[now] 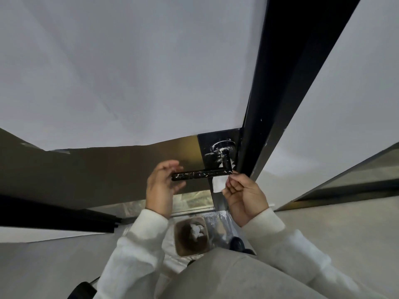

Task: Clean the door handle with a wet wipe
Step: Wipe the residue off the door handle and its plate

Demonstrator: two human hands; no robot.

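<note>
Below, bin (191, 238) holds spent wipes. Door handle (201, 174) remains streaked white; right hand (243, 195) pinches wet wipe (218, 184), left hand (163, 183) apparently loose-fingered, empty. Wiping unfinished.

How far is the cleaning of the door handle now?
Hardly begun: white smears cover the black door handle and the round plate behind it. In hand: the right hand pinches a wet wipe below the handle's corner, the left hand cups its free end. Left: wiping everything. Used wipes lie in the bin.

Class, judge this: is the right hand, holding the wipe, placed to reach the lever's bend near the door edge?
Probably yes: the right hand holds the wipe just beneath the door handle bend, nothing between them.
</note>
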